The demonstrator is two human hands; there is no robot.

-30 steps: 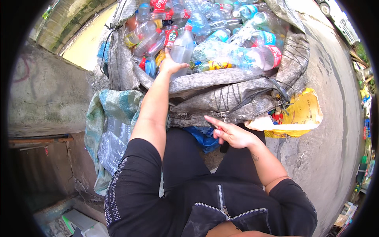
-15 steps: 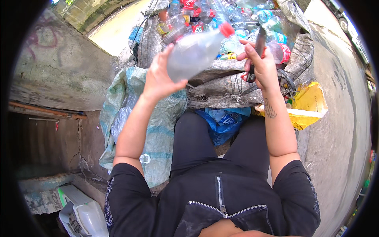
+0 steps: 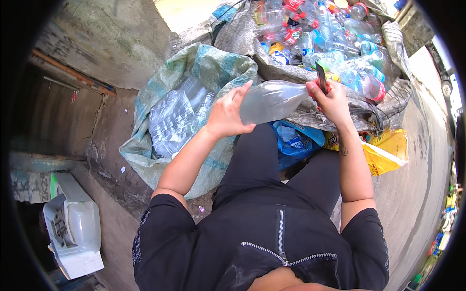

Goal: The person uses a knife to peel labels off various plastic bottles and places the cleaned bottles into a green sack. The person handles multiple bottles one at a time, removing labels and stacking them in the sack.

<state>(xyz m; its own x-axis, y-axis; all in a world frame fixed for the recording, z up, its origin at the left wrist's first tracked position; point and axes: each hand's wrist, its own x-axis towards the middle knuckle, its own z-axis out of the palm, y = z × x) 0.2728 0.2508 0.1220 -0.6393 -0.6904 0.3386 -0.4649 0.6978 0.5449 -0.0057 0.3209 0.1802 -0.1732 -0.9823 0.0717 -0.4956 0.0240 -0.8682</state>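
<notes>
A cloudy, clear plastic bottle (image 3: pixel 272 102) lies sideways across the space above my lap, without a label. My left hand (image 3: pixel 225 114) is wrapped round its base end, thumb underneath. At the neck end, my right hand (image 3: pixel 335 104) is closed round a dark-bladed knife (image 3: pixel 321 77), the blade pointing up. The right fingers meet the bottle's neck. Something red shows between those fingers; whether it is the bottle's cap or part of the knife I cannot tell.
An open green-white woven sack (image 3: pixel 141 145) with clear plastic inside stands left. Ahead is a large grey sack (image 3: pixel 395 39) heaped with plastic bottles (image 3: pixel 330 34). A blue bag (image 3: pixel 296 145) sits between my knees, a yellow bag (image 3: pixel 388 153) to the right. A white plastic container (image 3: pixel 82 223) lies lower left.
The bottle has come down and turned level, its neck now at my right hand. My right fingers, looser before, have closed by the neck. The view has shifted, showing more of the left sack.
</notes>
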